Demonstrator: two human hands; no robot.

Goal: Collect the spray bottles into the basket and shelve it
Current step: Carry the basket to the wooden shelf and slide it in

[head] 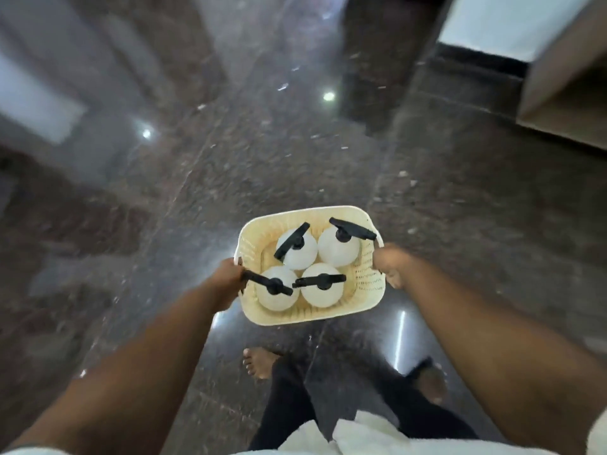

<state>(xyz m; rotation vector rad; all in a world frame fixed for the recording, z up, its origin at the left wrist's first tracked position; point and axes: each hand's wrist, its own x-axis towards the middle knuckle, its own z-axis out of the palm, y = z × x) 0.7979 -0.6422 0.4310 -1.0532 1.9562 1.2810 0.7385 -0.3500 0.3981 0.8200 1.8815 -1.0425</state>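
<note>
A cream basket (369,284) was held above the dark polished floor (164,198), just below the middle of the view. The left grip (228,279) was closed on its 9 o'clock edge and the right grip (389,264) on its 3 o'clock edge. Four white spray bottles (338,252) with black trigger heads stood upright inside the basket, packed together. A bare foot (259,362) showed at 6 o'clock, and pale wooden furniture (565,103) at 2 o'clock.
</note>
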